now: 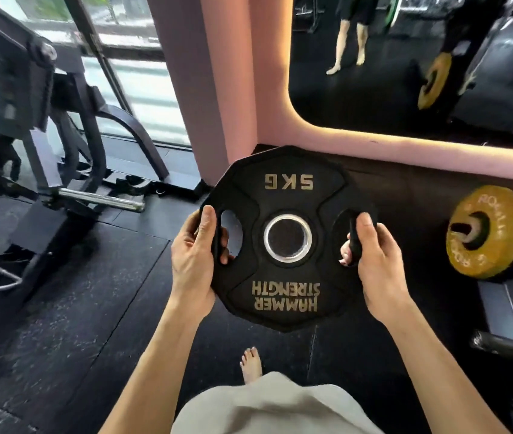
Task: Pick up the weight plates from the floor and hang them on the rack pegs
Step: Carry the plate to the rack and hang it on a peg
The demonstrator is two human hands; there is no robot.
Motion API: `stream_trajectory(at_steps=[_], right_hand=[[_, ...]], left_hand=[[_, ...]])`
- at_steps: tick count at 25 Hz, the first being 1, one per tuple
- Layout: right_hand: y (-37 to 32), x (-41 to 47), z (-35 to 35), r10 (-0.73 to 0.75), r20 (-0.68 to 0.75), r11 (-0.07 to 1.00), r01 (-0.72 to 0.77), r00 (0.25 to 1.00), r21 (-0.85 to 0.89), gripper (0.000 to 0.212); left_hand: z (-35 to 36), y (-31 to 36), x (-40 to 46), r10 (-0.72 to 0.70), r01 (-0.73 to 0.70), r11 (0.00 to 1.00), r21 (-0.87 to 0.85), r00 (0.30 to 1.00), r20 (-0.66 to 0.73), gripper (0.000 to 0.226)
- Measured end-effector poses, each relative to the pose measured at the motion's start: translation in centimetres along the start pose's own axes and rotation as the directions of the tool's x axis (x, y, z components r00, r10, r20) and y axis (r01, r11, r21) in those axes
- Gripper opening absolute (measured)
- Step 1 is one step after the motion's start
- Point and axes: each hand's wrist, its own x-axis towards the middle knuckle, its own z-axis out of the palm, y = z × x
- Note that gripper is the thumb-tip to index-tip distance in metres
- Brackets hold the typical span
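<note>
Two bare hands carry a black 5 kg weight plate point(286, 239) off the floor, in front of the pink wall corner point(217, 89). Left hand point(192, 261) is curled round the plate's left grip slot, thumb over the rim; right hand point(374, 261) is wrapped round the right grip bar, fingers through its slot. Right of the held plate, a yellow plate point(487, 233) sits on a peg. Left of it, a chrome peg point(101, 198) juts from a dark machine frame.

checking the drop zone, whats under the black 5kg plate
Black rubber floor and a bare foot lie below the black 5kg plate. The floor right beneath it is covered.
</note>
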Motion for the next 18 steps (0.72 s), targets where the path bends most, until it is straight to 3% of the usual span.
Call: stream_trajectory(at_steps=[9,18], right_hand=[[-2.5,19.9,8.0,-0.013,-0.18,1.0,0.015,0.983,0.009,0.035],[-5.2,44.6,10.7,-0.028,-0.274,0.999,0.038,0.961,0.032,0.033]], left_hand=[[6.1,1.2,24.9,-0.054,0.054,0.999,0.006,0.984,0.171,0.029],[18.3,0.2,48.7,-0.063,0.054,0.998,0.041,0.968,0.243,0.026]])
